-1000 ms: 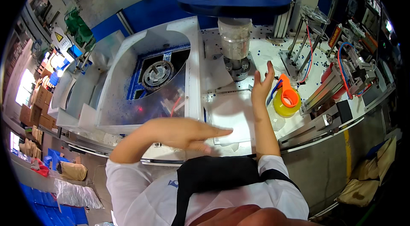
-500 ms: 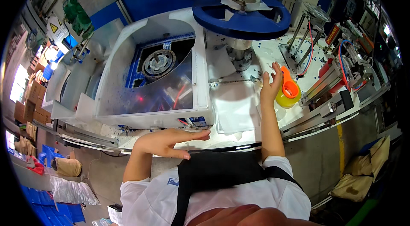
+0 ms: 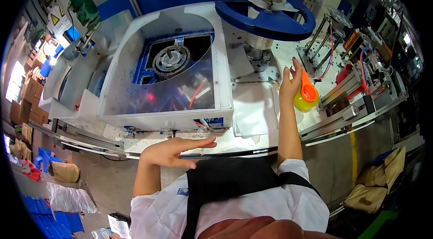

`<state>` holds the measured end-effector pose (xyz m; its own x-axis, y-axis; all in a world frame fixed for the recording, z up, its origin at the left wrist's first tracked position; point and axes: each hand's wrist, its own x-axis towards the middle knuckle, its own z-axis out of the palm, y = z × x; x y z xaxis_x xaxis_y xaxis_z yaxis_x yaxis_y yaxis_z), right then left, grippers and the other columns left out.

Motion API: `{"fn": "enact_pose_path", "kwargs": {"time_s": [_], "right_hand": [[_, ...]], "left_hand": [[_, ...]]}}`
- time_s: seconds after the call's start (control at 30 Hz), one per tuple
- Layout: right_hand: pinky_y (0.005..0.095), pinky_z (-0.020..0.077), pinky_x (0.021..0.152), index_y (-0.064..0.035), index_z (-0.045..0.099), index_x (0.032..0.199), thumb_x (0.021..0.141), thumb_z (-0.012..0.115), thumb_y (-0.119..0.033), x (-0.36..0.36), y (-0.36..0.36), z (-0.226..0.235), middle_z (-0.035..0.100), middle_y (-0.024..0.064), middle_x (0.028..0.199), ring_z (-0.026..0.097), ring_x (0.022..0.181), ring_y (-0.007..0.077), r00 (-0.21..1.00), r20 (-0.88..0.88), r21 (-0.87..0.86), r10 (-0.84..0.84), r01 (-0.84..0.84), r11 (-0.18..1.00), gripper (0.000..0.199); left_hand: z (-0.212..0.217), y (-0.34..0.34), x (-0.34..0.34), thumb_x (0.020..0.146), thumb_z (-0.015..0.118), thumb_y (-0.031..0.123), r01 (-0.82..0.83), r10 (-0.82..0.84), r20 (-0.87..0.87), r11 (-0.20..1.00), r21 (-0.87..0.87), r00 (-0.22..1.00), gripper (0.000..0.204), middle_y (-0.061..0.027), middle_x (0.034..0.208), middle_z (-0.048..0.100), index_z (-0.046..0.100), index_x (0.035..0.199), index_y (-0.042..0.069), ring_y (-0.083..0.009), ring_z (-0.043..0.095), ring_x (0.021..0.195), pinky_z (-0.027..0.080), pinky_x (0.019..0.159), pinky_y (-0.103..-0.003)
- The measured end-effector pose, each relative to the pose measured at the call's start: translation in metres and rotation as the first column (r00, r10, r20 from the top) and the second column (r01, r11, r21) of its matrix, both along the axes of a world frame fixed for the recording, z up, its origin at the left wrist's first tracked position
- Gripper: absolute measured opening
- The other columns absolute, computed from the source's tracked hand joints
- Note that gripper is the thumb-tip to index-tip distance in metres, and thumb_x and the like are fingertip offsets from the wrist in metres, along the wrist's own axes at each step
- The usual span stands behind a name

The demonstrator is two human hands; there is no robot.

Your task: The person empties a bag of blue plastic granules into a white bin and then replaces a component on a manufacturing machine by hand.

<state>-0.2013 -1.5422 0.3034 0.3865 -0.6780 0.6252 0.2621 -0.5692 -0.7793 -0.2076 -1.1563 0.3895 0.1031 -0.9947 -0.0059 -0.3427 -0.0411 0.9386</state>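
My left hand (image 3: 173, 152) hovers in front of the bench's near edge, fingers stretched out and thumb apart, holding nothing. Over the right part of the bench reaches my right hand (image 3: 291, 82), raised, with thumb and fingers apart and nothing visible between them. Close beside it on the right is a yellow round container (image 3: 306, 104) with an orange ring-shaped piece (image 3: 309, 92) on top, its handle-like end pointing away. White sheets (image 3: 255, 119) lie flat on the bench to the left of my right forearm.
A white box-shaped guard (image 3: 224, 81) surrounds a round metal spindle plate (image 3: 171, 60) on the left. A blue spoked wheel (image 3: 270, 27) overhangs the back of the bench. Metal fixtures with air hoses (image 3: 361, 76) stand right. Cardboard boxes (image 3: 31, 94) are far left.
The bench and machines sit slightly farther right and higher in the picture. Both hands keep nearly the same pose; my right hand's fingers look a little closer together.
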Motion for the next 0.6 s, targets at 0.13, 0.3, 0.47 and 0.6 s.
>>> {"fn": "enact_pose_path", "kwargs": {"time_s": [0.13,0.3,0.47,0.6], "right_hand": [[0.0361,0.0373,0.093,-0.0043,0.047,0.119,0.083,0.052,-0.009,0.004,0.003,0.007,0.050,0.0098,0.122,0.046,0.113,0.0239,1.000,-0.021,-0.014,0.011,-0.011,1.000,0.037],[0.0359,0.0373,0.093,-0.0048,0.048,0.118,0.083,0.052,-0.009,0.010,0.003,0.006,0.051,0.0091,0.122,0.046,0.113,0.0229,0.999,-0.023,-0.019,0.023,-0.024,1.000,0.036],[0.0352,0.0370,0.093,-0.0050,0.049,0.117,0.082,0.053,-0.009,0.014,0.001,0.010,0.052,0.0090,0.121,0.047,0.112,0.0222,0.999,-0.020,0.001,0.038,-0.038,0.999,0.035],[0.0346,0.0361,0.093,-0.0042,0.048,0.118,0.083,0.054,-0.010,0.018,-0.004,0.008,0.052,0.0099,0.121,0.047,0.113,0.0218,0.998,0.022,0.014,0.055,-0.055,0.998,0.036]], "left_hand": [[-0.006,0.006,0.001,0.081,0.063,0.029,-0.012,0.012,-0.002,1.000,-0.023,1.000,0.074,-0.0141,0.133,0.044,0.023,0.140,0.008,-0.0257,0.044,0.121,0.035,0.097,-0.031],[-0.011,0.011,0.003,0.081,0.063,0.029,-0.018,0.017,-0.021,0.999,-0.035,1.000,0.075,-0.0141,0.133,0.044,0.023,0.140,0.008,-0.0257,0.044,0.121,0.035,0.097,-0.031],[-0.016,0.011,0.006,0.081,0.063,0.029,-0.007,-0.001,-0.075,0.995,-0.103,0.997,0.075,-0.0147,0.134,0.042,0.023,0.139,0.006,-0.0267,0.042,0.122,0.033,0.099,-0.033],[-0.013,0.007,0.010,0.081,0.063,0.030,0.013,-0.026,-0.107,0.992,-0.123,0.994,0.075,-0.0158,0.134,0.042,0.023,0.139,0.005,-0.0273,0.042,0.123,0.032,0.100,-0.034]]}}
